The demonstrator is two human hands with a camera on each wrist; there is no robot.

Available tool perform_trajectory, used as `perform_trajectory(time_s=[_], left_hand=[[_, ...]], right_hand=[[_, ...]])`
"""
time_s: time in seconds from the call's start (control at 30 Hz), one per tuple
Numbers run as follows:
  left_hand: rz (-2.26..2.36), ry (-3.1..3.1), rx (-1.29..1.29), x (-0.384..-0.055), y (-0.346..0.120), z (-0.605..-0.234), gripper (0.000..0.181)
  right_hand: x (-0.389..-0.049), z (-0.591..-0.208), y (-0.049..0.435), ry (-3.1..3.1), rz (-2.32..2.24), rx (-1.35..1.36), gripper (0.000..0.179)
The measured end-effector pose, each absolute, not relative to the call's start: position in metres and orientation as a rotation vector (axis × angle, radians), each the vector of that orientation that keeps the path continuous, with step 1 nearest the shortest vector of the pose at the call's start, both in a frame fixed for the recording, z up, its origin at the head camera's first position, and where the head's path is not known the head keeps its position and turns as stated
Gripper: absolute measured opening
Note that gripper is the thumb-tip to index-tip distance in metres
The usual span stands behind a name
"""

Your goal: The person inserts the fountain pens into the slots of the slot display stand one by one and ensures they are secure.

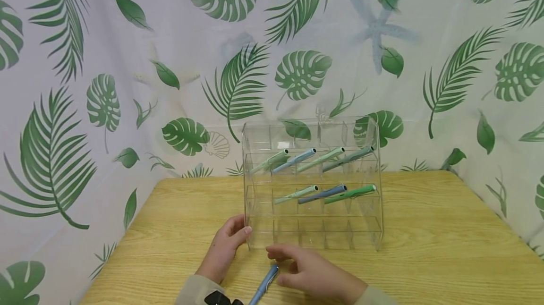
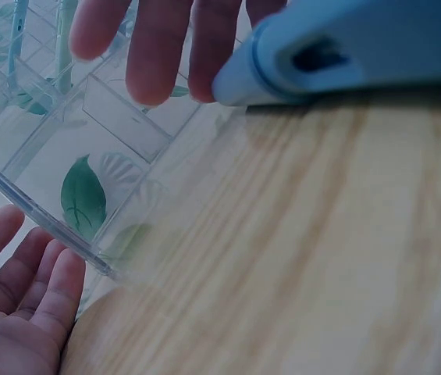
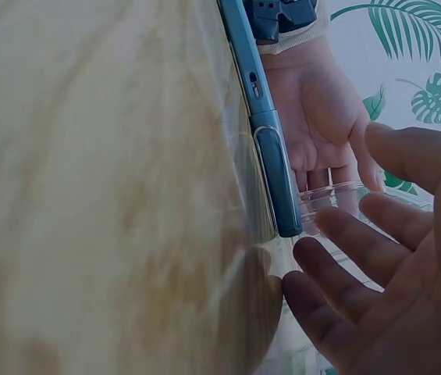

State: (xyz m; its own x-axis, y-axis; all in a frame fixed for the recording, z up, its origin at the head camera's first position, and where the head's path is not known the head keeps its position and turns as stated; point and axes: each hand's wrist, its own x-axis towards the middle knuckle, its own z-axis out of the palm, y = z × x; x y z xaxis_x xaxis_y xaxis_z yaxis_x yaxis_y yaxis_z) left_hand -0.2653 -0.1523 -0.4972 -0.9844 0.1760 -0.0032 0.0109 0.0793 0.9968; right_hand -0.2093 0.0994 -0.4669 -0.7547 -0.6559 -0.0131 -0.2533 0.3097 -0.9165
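A clear acrylic pen rack [image 1: 285, 238] stands on the table. My left hand [image 1: 223, 248] holds its lower left edge, the thumb in front and the fingers behind. In front of the rack lies a blue capped pen [image 1: 264, 285], clip up, its cap end towards the rack. My right hand [image 1: 312, 274] hovers just right of that cap, fingers loosely bent and holding nothing. In the right wrist view a small gap shows between the fingertips [image 3: 307, 248] and the pen [image 3: 271, 141]. The pen's near end is cut off in the head view.
Several pens sit slanted in the rack: an upper row with a light blue pen [image 1: 294, 161] and a grey-green pen [image 1: 348, 159], and a row below with a dark blue pen [image 1: 323, 194] and a bright green pen [image 1: 350, 194]. A leaf-print cloth [image 1: 178, 102] hangs behind the wooden table [image 1: 437, 229].
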Motion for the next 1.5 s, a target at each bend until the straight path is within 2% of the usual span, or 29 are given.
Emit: perform_trajectory(time_s=[0.3, 0.9, 1.3, 1.5], left_hand=[[2.04, 2.22, 0.196, -0.265, -0.152, -0.497, 0.051], [2.038, 2.234, 0.201, -0.265, -0.151, -0.495, 0.05], [2.032, 2.226, 0.192, -0.265, -0.153, -0.496, 0.052], [2.038, 2.21, 0.208, -0.266, -0.153, -0.496, 0.053]], right_hand=[[-0.214, -0.472, 0.093, 2.26, -1.284, -0.824, 0.055], [-0.217, -0.479, 0.095, 2.582, -0.843, -1.21, 0.026], [-0.217, -0.476, 0.1, 2.601, -0.866, -1.193, 0.012], [-0.217, -0.467, 0.108, 2.393, -1.149, -0.991, 0.007]])
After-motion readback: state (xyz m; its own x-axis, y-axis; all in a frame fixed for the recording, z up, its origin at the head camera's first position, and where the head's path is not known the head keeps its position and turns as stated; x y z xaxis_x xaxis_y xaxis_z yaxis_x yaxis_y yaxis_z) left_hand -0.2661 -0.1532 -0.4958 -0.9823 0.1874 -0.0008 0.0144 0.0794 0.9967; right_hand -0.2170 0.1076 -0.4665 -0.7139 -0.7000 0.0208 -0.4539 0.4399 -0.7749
